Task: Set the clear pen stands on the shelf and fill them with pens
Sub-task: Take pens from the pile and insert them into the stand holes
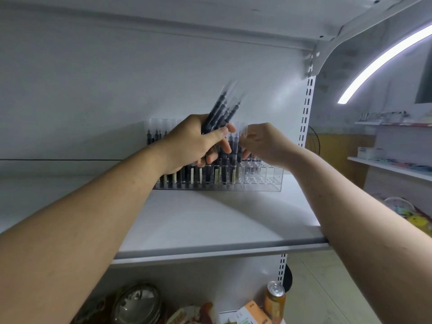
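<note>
A clear pen stand (264, 180) sits at the back of the white shelf (210, 220). Most of its slots hold upright dark pens (210, 175); the slots at its right end are bare. My left hand (194, 143) grips a bundle of dark pens (222, 111) with clear caps, pointing up and to the right above the stand. Just right of it, my right hand (264, 143) pinches the clear cap end of a single pen (244, 133) over the stand; the rest of that pen is hidden behind my fingers.
The shelf's slotted upright (306, 108) stands just right of the stand. On the shelf below lie a glass lid (138, 302), an orange can (274, 300) and packets. Further shelves with goods (392, 160) stand at the right.
</note>
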{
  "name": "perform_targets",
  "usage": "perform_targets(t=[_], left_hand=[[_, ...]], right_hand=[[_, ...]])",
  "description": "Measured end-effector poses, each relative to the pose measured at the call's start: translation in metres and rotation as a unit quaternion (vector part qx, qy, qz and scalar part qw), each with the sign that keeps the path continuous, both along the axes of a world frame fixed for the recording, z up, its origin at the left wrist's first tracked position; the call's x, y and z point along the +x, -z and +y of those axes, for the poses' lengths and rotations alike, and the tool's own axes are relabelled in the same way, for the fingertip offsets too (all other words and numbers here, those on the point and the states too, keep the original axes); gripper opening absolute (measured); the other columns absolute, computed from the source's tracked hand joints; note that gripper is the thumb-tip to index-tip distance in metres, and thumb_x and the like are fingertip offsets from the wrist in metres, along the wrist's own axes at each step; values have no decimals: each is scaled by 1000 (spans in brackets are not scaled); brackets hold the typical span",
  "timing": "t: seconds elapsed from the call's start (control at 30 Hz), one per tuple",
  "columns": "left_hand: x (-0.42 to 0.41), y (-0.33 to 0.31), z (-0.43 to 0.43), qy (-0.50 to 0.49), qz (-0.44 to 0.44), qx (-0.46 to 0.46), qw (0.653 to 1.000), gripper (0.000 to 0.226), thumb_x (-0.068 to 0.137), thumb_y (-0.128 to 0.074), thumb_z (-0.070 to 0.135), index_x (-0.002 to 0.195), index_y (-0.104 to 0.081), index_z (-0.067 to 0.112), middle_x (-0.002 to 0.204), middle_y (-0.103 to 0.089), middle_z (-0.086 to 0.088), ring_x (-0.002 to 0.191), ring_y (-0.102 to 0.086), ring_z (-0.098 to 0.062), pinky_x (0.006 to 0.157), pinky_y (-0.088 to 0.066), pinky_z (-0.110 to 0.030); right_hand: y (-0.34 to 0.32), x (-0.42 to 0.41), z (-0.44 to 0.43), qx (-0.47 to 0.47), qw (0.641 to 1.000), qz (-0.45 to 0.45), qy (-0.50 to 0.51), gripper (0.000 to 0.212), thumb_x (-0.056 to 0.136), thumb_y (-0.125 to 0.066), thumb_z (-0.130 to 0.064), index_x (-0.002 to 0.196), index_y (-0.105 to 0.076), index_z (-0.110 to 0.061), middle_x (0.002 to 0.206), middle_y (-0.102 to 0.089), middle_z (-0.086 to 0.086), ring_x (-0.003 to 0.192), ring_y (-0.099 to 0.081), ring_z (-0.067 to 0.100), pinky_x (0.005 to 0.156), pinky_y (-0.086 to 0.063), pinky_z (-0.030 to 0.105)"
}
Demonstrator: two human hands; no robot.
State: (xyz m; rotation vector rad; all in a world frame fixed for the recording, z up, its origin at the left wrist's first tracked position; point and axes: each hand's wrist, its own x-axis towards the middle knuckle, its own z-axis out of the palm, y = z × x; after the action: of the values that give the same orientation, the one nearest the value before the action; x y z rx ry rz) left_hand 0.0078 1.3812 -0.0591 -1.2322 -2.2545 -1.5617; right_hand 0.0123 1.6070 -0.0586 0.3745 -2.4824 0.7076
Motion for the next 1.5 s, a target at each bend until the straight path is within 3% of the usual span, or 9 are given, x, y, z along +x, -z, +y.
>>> perform_targets(t=[0.17, 0.27, 0.33, 0.47, 0.73, 0.87, 1.1, 1.3, 1.5], left_hand=[[1, -1, 1, -2, -15, 4, 1000, 21, 112, -53, 23, 121, -66, 10, 89, -78, -9, 57, -61, -19, 42, -40, -25], [4, -3, 2, -6, -27, 10, 1000, 22, 110, -55, 23, 118, -67, 5, 94, -80, -12, 59, -65, -22, 42, -38, -25], [5, -3, 3, -4, -31, 9, 999, 23, 109, -57, 24, 117, -67, 6, 96, -81, -12, 63, -70, -26, 43, -37, -26], [9, -2, 3, 5, -35, -3, 999, 25, 110, -56, 26, 120, -68, 6, 96, -81, -12, 72, -76, -30, 45, -37, -26], [6, -3, 2, -8, -41, -11, 999, 26, 111, -54, 27, 117, -69, 6, 96, -81, -11, 63, -72, -25, 44, -38, -24], [2, -3, 0, -19, -11, -10, 1000, 26, 112, -53, 26, 115, -70, 7, 89, -80, -13, 53, -60, -19, 45, -41, -26], [0, -3, -2, -21, 11, -11, 1000, 25, 111, -54, 26, 112, -70, 7, 81, -77, -10, 50, -58, -18, 45, -43, -27], [1, -2, -2, -19, 8, -13, 1000, 25, 111, -54, 25, 111, -70, 6, 78, -76, -9, 51, -58, -18, 44, -42, -25], [1, -1, -1, -19, 8, -16, 1000, 24, 111, -54, 24, 110, -70, 6, 78, -75, -10, 49, -55, -17, 43, -41, -24]], right_hand=[[-15, 6, 6, -129, 981, 140, -24, 15, 102, -66, -22, 114, -70, -14, 95, -75, -1, 81, -73, 15, 77, -63, 30], [-21, 14, 4, -297, 936, 56, -181, 12, 99, -68, -9, 110, -74, -8, 92, -75, 6, 77, -68, 18, 66, -51, 30], [-19, 16, 0, -319, 918, -6, -238, 18, 98, -71, -11, 112, -72, -1, 96, -74, 11, 81, -68, 22, 68, -48, 31], [-16, 15, -2, -300, 921, -7, -249, 36, 89, -77, -29, 106, -72, 2, 97, -73, 15, 85, -68, 25, 70, -46, 33], [-29, 16, 5, -467, 854, 93, -209, 15, 105, -53, -4, 105, -66, 3, 85, -72, 13, 71, -69, 24, 61, -47, 29], [-28, 13, 15, -312, 926, 192, -88, 16, 104, -53, -5, 107, -69, -4, 80, -74, 6, 63, -72, 17, 54, -47, 22], [-16, 10, 7, -127, 983, 129, -41, 11, 104, -60, -11, 107, -69, -5, 87, -77, 5, 68, -77, 14, 57, -51, 16], [-8, 14, 1, -50, 997, 40, -36, 8, 98, -63, -8, 93, -69, -4, 77, -77, 5, 70, -78, 15, 72, -60, 62], [-8, 18, 0, -53, 997, 21, -43, 12, 99, -64, -8, 91, -66, 1, 77, -77, 6, 72, -79, 15, 75, -58, 67]])
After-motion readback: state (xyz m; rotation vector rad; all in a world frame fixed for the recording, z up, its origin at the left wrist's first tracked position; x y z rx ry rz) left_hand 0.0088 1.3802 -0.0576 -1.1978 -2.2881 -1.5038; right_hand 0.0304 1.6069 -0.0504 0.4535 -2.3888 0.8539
